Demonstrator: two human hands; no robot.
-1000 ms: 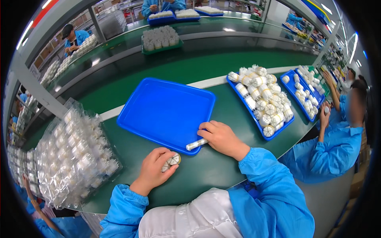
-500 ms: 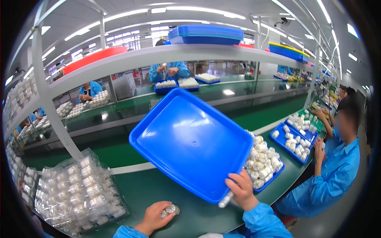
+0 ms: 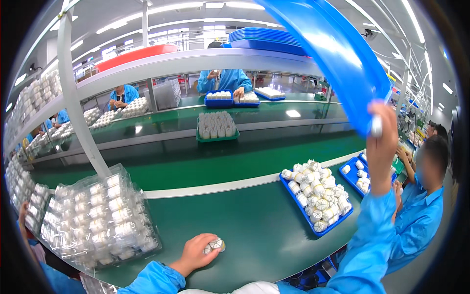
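My right hand (image 3: 383, 142) is raised high at the right and grips the corner of an empty blue plastic tray (image 3: 338, 54), which is tilted on edge near the shelf. A small white cylindrical piece (image 3: 376, 126) shows between the tray and my right hand. My left hand (image 3: 197, 254) rests on the green bench (image 3: 230, 213), its fingers closed around a white cylindrical part (image 3: 214, 245) with a segmented round end. To the right on the bench sits a blue tray (image 3: 320, 234) heaped with similar white parts (image 3: 318, 191).
Clear plastic trays (image 3: 98, 220) packed with white parts are stacked at the left. A green tray (image 3: 218, 137) of white parts lies on the conveyor (image 3: 171, 169). The overhead shelf (image 3: 196, 61) carries stacked blue trays (image 3: 267, 41). A co-worker (image 3: 421, 206) sits at the right.
My right hand has lifted the empty blue tray up and to the right, uncovering the heaped tray. A green tray has come into view on the conveyor. My left hand stays on its part.
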